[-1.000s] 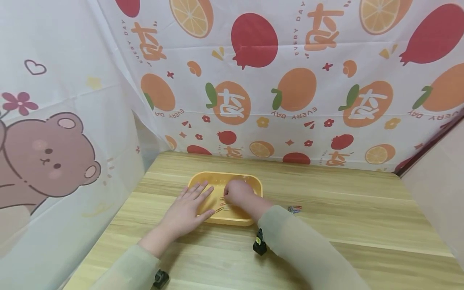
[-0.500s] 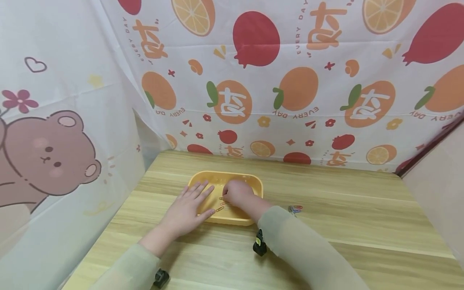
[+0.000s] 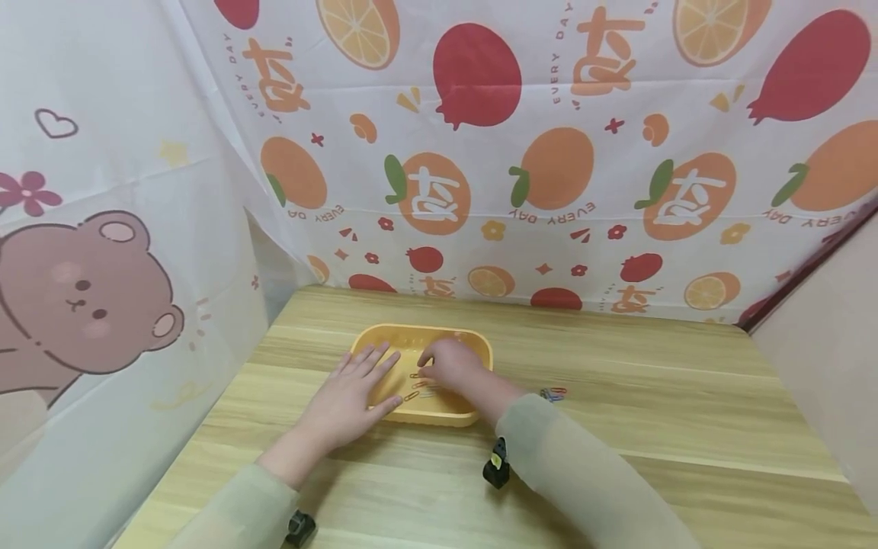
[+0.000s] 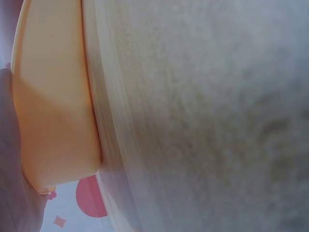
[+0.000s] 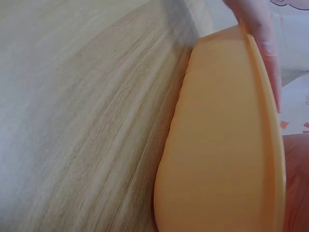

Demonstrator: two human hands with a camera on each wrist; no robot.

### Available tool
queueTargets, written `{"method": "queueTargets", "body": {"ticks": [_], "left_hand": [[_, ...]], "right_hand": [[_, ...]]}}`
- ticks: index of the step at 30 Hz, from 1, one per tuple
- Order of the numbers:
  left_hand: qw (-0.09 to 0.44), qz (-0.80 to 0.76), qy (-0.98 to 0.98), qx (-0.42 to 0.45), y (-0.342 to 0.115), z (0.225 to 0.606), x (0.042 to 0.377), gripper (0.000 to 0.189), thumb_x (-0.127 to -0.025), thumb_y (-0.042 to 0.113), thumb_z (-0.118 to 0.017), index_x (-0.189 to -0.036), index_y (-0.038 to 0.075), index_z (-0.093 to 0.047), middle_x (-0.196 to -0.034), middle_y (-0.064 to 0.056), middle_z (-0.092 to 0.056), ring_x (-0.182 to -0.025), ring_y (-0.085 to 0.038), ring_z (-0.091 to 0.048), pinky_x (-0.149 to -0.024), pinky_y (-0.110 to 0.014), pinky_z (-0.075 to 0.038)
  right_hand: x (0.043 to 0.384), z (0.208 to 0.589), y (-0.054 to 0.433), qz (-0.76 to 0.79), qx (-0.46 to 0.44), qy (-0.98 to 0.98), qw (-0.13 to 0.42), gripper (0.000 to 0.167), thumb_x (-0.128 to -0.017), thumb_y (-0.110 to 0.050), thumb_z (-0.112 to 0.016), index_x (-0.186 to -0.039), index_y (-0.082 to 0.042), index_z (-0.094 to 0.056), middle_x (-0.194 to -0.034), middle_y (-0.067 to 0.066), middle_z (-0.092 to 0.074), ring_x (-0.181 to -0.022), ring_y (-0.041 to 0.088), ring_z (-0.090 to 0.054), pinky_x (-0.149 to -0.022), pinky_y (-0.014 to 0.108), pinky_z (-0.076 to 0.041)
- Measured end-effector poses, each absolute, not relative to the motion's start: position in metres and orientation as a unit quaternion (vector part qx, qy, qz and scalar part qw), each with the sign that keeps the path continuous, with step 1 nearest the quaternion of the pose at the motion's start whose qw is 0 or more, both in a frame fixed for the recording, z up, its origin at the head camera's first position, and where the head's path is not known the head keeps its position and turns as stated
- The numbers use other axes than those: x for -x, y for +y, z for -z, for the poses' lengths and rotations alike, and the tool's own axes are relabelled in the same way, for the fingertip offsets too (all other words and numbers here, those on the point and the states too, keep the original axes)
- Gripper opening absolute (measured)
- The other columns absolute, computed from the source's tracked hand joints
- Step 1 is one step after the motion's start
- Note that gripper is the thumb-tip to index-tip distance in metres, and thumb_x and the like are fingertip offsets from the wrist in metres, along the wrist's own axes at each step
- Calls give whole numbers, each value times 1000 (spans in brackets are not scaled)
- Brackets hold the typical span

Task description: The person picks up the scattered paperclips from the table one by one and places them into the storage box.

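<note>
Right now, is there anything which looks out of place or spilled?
Only one thing stands out: a cluster of coloured paper clips lies on the wood-grain table, right of the yellow tray, while other clips lie inside it. Whether spilled or set there, I cannot tell.

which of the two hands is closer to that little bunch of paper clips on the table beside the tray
Right. The right hand is inside the yellow tray, left of the paper clips; the left hand is farther off, at the tray's left side.
</note>
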State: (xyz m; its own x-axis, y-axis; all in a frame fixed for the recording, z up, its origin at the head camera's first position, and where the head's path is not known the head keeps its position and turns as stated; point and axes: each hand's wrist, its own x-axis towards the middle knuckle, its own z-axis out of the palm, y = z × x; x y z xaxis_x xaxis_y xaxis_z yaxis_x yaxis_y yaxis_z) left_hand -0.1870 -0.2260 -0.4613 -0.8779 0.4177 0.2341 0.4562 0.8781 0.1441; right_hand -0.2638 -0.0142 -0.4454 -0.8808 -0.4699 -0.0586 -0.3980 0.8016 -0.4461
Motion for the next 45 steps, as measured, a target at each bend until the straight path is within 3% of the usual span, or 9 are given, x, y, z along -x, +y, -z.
{"method": "queueTargets", "body": {"ticks": [6,12,21,33,45], "left_hand": [[98,97,-965,224,-226,464,187,75,-95,64,-50,-156,23,-34,-162,-4,-29,-148,-31,-25,-120,-57,-14],[84,92,-968,220,-227,465,187,75,-95,62,-51,-157,24,-32,-163,-2,-25,-149,-30,-22,-121,-56,-11],[77,91,-969,217,-226,463,186,77,-95,67,-45,-157,24,-32,-163,-3,-24,-149,-30,-22,-121,-56,-11],[79,97,-968,219,-224,461,185,76,-95,62,-51,-157,23,-31,-163,-5,-24,-149,-31,-22,-121,-54,-10],[84,96,-967,222,-225,461,187,76,-95,65,-48,-157,24,-31,-163,-5,-25,-149,-31,-22,-121,-55,-11]], "right_hand": [[259,440,-8,238,233,940,71,21,-90,-30,-74,-107,-18,-78,-103,-8,-73,-93,10,-65,-79,28,-53],[251,431,6,277,231,931,54,23,-91,-31,-73,-109,-17,-78,-88,-9,-70,-76,7,-58,-66,25,-49],[243,426,31,342,199,918,42,26,-91,-32,-73,-113,-18,-77,-79,-9,-62,-72,10,-55,-60,27,-47],[229,425,79,378,144,914,18,26,-89,-31,-75,-111,-18,-77,-75,-6,-60,-71,13,-54,-59,27,-47],[213,450,147,410,99,907,11,23,-90,-22,-75,-110,-12,-77,-74,-1,-62,-65,13,-54,-54,27,-46]]}}
